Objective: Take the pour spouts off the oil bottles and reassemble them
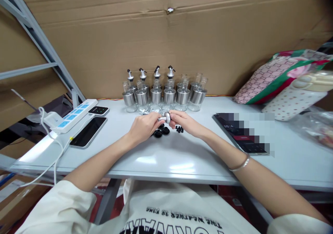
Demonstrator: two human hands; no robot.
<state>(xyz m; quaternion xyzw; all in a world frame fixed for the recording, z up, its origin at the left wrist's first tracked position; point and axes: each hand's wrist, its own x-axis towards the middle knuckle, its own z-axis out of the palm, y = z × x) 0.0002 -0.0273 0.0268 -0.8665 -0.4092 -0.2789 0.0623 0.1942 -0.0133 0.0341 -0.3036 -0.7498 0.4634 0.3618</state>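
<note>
My left hand (143, 126) and my right hand (185, 122) meet over the middle of the white table (166, 157). Together they grip a small silver pourer cap (165, 117), held sideways between the fingertips. Just below the hands lie black round rubber rings (161, 132) and a few small black plugs (179, 129). Behind them stands a row of glass bottles with steel sleeves (162, 95); those on the left carry silver spouts, those on the right are open-topped.
A black phone (88, 131), a small black device (98, 110) and a white power strip with blue sockets (73, 115) lie at the left. A dark tablet (234, 131) rests at the right, with patterned cushions (281, 79) behind. Cardboard lines the back wall.
</note>
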